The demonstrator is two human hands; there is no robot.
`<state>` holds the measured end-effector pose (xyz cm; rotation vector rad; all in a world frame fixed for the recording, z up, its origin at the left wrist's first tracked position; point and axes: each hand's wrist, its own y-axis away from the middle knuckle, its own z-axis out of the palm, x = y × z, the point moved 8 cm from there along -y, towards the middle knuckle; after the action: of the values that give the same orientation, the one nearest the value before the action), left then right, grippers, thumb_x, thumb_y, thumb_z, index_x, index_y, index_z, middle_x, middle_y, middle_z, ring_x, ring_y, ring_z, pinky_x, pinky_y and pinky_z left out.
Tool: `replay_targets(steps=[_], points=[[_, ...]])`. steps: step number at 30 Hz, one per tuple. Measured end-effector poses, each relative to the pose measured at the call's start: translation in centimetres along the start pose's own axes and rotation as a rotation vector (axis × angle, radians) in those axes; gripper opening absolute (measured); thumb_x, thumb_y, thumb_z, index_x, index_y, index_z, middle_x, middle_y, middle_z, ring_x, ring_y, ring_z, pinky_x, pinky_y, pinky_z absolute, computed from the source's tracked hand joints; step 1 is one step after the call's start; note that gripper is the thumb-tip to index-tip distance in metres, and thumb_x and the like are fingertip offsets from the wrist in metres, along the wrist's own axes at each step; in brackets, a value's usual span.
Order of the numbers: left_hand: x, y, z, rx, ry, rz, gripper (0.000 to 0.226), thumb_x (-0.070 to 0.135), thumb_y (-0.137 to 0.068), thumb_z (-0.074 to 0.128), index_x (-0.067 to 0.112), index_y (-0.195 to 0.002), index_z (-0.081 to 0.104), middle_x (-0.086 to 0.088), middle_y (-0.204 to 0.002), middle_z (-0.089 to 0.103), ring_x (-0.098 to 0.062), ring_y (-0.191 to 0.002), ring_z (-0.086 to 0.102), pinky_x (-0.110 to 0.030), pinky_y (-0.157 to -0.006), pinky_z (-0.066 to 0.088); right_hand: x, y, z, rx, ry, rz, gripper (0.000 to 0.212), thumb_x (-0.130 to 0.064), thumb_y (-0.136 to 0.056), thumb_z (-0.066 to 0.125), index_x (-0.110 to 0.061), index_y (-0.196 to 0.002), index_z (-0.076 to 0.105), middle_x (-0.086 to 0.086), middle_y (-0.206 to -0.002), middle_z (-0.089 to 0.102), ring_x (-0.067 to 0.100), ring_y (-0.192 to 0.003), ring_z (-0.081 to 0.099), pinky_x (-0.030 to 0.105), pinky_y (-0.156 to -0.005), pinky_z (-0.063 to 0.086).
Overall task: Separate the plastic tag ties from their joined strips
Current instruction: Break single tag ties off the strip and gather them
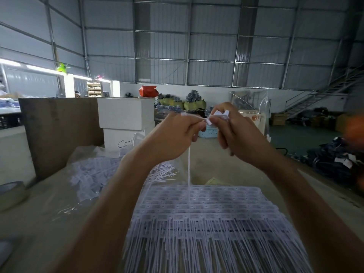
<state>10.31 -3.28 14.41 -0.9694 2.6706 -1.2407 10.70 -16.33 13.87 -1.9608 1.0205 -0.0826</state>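
Both hands are raised above the table. My left hand (175, 134) pinches a thin white tag tie (189, 166), whose tail hangs straight down below the fist. My right hand (234, 133) grips the white tag heads of a short strip piece (220, 116) between fingers and thumb. The two hands almost touch at the tie's head. Below them a big stack of joined tag tie strips (206, 217) lies on the table, tails pointing toward me.
A clear plastic bag with loose white ties (92, 174) lies to the left of the stack. A tape roll (11, 194) sits at the table's left edge. A brown board (59, 133) and white boxes (126, 113) stand behind.
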Motion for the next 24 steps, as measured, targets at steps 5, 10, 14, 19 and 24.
replay_targets(steps=[5,10,14,19,24], points=[[-0.5,0.1,0.0,-0.014,0.041,-0.021,0.028,0.02,-0.104,0.048,0.01,-0.098,0.073,0.002,-0.074,0.067,-0.006,-0.064,0.06,-0.017,-0.067,0.05,0.6,-0.2,-0.1,0.097,0.112,-0.009,0.018,-0.039,-0.107,0.036,-0.026,-0.112,0.047,-0.005,-0.078,0.058,0.015,-0.064,0.058,0.03,-0.052,0.04],[0.0,0.3,0.6,-0.091,0.024,0.031,0.03,0.037,-0.098,0.058,0.015,-0.081,0.07,0.003,-0.067,0.063,-0.011,-0.061,0.056,-0.016,-0.06,0.041,5.6,0.8,-6.3,0.298,-0.124,0.208,0.035,-0.02,-0.107,0.038,-0.027,-0.142,0.039,-0.005,-0.083,0.053,0.016,-0.065,0.053,0.021,-0.053,0.047],[-0.2,-0.1,0.7,-0.027,-0.001,0.046,0.026,0.042,-0.088,0.07,0.017,-0.094,0.075,0.003,-0.076,0.07,-0.012,-0.062,0.055,-0.017,-0.056,0.038,5.4,1.0,-5.1,0.185,-0.181,0.228,0.032,-0.009,-0.107,0.036,-0.025,-0.131,0.05,-0.003,-0.076,0.047,0.003,-0.054,0.047,0.009,-0.045,0.038],[0.2,-0.2,0.2,0.043,-0.058,0.092,0.029,0.037,-0.091,0.067,0.008,-0.093,0.072,-0.005,-0.074,0.062,-0.015,-0.065,0.049,-0.029,-0.064,0.039,2.9,0.8,-0.2,-0.117,-0.339,0.176,0.014,-0.027,-0.106,0.045,-0.025,-0.105,0.059,-0.013,-0.053,0.041,0.002,-0.042,0.031,0.018,-0.039,0.027],[0.1,-0.1,-0.5,0.086,-0.087,0.097,0.021,0.028,-0.096,0.061,0.009,-0.1,0.071,-0.005,-0.083,0.061,-0.016,-0.075,0.051,-0.031,-0.071,0.04,2.1,1.0,1.8,-0.178,-0.663,0.225,0.032,-0.044,-0.103,0.046,-0.014,-0.111,0.052,-0.004,-0.059,0.03,0.012,-0.049,0.017,0.021,-0.043,0.017]])
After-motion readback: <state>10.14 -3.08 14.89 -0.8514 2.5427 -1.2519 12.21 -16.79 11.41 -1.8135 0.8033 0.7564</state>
